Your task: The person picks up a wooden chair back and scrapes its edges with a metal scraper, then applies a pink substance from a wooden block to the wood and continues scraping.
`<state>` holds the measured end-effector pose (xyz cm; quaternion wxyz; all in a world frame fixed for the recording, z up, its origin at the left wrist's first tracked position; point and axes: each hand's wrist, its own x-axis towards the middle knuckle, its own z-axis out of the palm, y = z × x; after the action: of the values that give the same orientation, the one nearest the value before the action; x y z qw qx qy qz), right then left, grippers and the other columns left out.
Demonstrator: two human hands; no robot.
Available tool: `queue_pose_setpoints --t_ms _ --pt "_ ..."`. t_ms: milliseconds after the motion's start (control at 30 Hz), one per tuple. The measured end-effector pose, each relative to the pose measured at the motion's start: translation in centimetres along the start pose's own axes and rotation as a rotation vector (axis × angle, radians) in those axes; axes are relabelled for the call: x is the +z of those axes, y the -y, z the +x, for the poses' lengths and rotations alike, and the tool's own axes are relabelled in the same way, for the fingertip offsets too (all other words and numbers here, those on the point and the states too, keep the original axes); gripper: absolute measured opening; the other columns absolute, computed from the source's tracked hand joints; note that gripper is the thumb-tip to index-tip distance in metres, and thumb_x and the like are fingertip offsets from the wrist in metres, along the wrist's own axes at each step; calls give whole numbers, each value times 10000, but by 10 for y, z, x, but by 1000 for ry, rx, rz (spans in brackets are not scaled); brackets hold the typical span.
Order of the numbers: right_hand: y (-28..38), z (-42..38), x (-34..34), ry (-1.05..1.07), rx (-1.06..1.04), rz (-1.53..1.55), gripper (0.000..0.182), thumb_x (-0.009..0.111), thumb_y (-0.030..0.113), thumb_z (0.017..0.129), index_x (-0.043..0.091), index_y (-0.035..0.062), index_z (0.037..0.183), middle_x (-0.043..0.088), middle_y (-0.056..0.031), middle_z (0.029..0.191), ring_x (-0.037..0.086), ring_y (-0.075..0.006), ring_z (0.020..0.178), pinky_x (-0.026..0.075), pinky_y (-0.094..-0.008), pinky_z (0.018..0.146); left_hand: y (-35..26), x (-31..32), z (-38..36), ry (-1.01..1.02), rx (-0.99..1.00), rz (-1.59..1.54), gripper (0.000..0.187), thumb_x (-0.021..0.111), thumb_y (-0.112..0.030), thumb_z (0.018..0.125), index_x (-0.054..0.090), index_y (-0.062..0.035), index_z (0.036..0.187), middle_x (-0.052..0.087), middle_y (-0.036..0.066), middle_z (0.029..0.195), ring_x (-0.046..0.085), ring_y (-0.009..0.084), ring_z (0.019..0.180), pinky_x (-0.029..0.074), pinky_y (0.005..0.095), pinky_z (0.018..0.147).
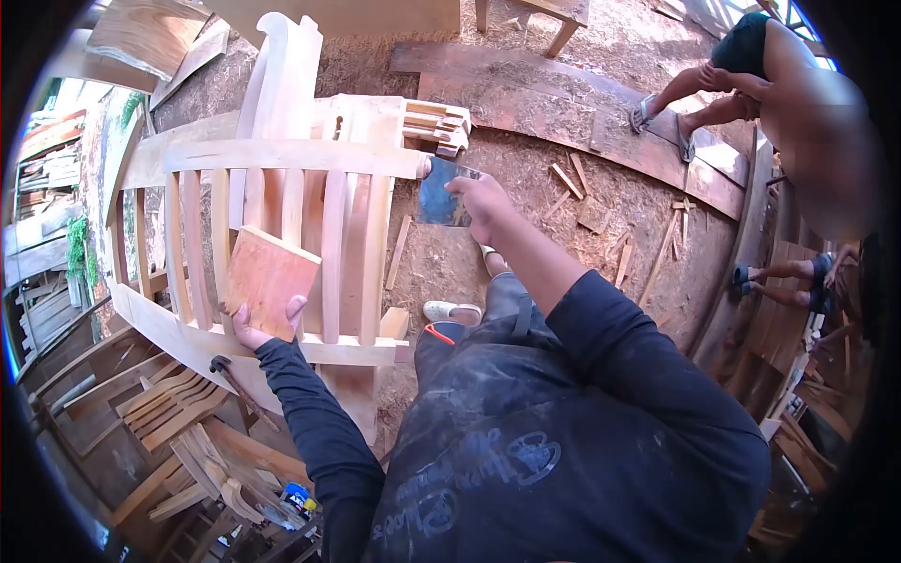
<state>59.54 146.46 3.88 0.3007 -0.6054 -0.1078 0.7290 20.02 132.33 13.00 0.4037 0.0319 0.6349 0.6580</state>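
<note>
My left hand (251,333) grips a flat wooden board (272,280) by its lower edge, thumb on its face. The board is held over a slatted wooden frame (300,157) made of pale rails and upright slats. At the frame's right end, my right hand (485,205) has its fingers closed on the edge of a flat bluish rectangular sheet (439,192). The sheet's upper corner overlaps the rounded end of the top rail in this view. Its exact kind is unclear.
A hammer (235,383) lies below the frame at left, near stacked curved wood parts (174,405). Long planks (563,108) and scattered offcuts (591,214) lie on the dirt floor. Another person (788,94) is at upper right, with another person's legs (788,279) beyond.
</note>
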Motion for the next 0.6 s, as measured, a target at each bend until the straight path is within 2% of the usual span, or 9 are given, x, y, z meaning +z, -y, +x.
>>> queue_pose_setpoints --t_ms 67,167,267,367,467,567,600 --pt "-5 13 -2 -8 5 -21 460 697 188 848 553 -40 1220 615 -212 1158 589 -300 1077 461 -476 910 -2 3 -3 1 -10 15 830 655 -365 695 425 -162 1466 433 116 1452 444 429 1236 529 644 668" --pt "13 -14 9 -32 17 -53 463 688 187 848 544 -53 1216 603 -213 1155 585 -286 1045 467 -459 878 -1 0 -1 -46 -21 4 836 654 -375 694 417 -173 1470 445 111 1442 452 419 1233 542 623 644" --pt "17 -24 18 -40 9 -62 448 680 180 847 542 -66 1195 598 -203 1113 578 -270 998 468 -439 841 -3 21 -22 9 -44 25 845 652 -384 690 407 -191 1475 453 109 1437 463 425 1222 548 619 634" --pt "33 -41 28 -129 37 -131 398 702 141 847 543 -30 1169 619 -177 1060 621 -272 930 485 -453 852 0 18 -19 51 -72 7 855 650 -393 687 397 -206 1483 452 109 1444 475 420 1220 549 616 621" --pt "26 -29 23 -19 35 -86 403 699 141 852 536 -28 1180 619 -174 1050 619 -265 939 493 -441 848 2 20 -19 -10 -70 0 869 648 -416 682 416 -181 1486 469 97 1444 463 396 1241 524 618 589" --pt "19 -16 20 35 13 -86 373 690 130 859 547 -28 1165 623 -165 1046 627 -250 915 508 -418 822 2 19 -18 15 -66 -11 868 648 -417 682 417 -184 1486 476 100 1438 468 399 1236 526 613 583" --pt "29 -30 25 -24 10 -105 348 683 126 859 564 -39 1141 624 -163 1022 615 -246 904 494 -416 815 2 17 -17 30 -64 -2 864 650 -417 687 408 -196 1487 471 99 1442 474 407 1233 535 613 603"
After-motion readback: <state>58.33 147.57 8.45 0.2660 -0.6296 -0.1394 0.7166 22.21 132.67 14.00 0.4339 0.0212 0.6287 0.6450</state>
